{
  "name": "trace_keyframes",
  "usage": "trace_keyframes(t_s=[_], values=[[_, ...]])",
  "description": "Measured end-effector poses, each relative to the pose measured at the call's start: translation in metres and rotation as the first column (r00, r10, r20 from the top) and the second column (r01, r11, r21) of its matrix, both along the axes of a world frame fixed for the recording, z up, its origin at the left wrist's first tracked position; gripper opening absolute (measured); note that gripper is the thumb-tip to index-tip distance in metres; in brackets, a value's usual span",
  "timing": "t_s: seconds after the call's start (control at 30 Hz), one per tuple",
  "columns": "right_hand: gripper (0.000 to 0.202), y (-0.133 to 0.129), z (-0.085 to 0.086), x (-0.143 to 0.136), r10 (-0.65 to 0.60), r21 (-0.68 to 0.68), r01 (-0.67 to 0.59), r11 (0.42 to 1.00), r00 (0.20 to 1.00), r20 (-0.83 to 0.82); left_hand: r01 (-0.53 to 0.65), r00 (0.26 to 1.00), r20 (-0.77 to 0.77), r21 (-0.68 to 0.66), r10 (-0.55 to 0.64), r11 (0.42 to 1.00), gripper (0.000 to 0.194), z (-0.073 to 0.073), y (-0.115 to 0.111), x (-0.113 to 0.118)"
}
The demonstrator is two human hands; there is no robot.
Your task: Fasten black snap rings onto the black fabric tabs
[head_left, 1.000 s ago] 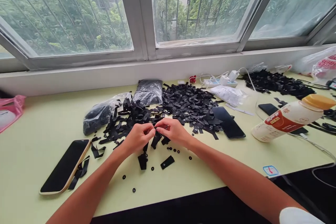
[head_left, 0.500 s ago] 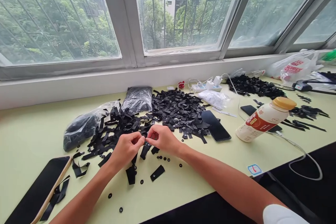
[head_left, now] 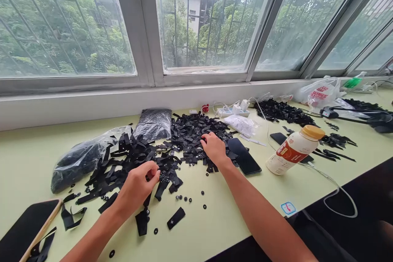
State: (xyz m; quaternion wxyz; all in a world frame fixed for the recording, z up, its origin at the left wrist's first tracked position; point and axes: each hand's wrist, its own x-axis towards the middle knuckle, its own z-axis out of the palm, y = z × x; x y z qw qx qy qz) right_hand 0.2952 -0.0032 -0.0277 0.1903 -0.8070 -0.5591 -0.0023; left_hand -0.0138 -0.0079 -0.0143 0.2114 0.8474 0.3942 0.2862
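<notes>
My left hand (head_left: 140, 182) is closed, thumb and fingertips together, at the near side of the left heap of black fabric strips (head_left: 119, 163); whatever it pinches is too small to make out. My right hand (head_left: 214, 147) reaches over the right heap of black strips (head_left: 193, 129), its fingers curled down at the heap; what they hold, if anything, is hidden. Small black round pieces lie among the strips and in front. A single strip marked with a white letter (head_left: 176, 218) lies near the front.
Clear bags of black pieces (head_left: 76, 157) (head_left: 153, 124) stand behind the left heap. A phone (head_left: 245, 156) and a tilted bottle (head_left: 293, 151) are on the right, with a looping white cable. Another phone (head_left: 27, 227) lies front left.
My hands have moved apart. My right hand has gone right and forward to the right heap, while my left hand stays pinched near the left one. The view has shifted slightly.
</notes>
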Motion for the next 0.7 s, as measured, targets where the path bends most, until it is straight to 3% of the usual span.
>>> trace_keyframes(t_s=[0.07, 0.37, 0.5, 0.7], values=[[0.023, 0.0019, -0.0043, 0.0019, 0.014, 0.001, -0.014, 1.0, 1.0, 0.0, -0.021, 0.999, 0.033, -0.032, 0.022, 0.999, 0.014, -0.0031, 0.0028, -0.0023], [0.017, 0.0032, -0.0068, -0.0016, 0.045, 0.024, -0.044, 0.999, 0.999, -0.021, 0.008, 0.998, 0.057, -0.087, -0.003, 0.996, 0.027, 0.0016, 0.0032, -0.0051], [0.02, 0.0022, -0.0052, -0.0023, 0.038, 0.02, -0.037, 0.999, 0.999, -0.011, 0.08, 0.995, 0.059, -0.046, -0.077, 0.996, 0.028, 0.0019, 0.0024, -0.0034], [0.022, 0.0005, -0.0003, -0.0046, 0.013, -0.046, -0.011, 0.999, 0.999, 0.037, 0.07, 0.997, 0.042, -0.023, -0.069, 0.997, 0.022, -0.0034, 0.0057, -0.0016]])
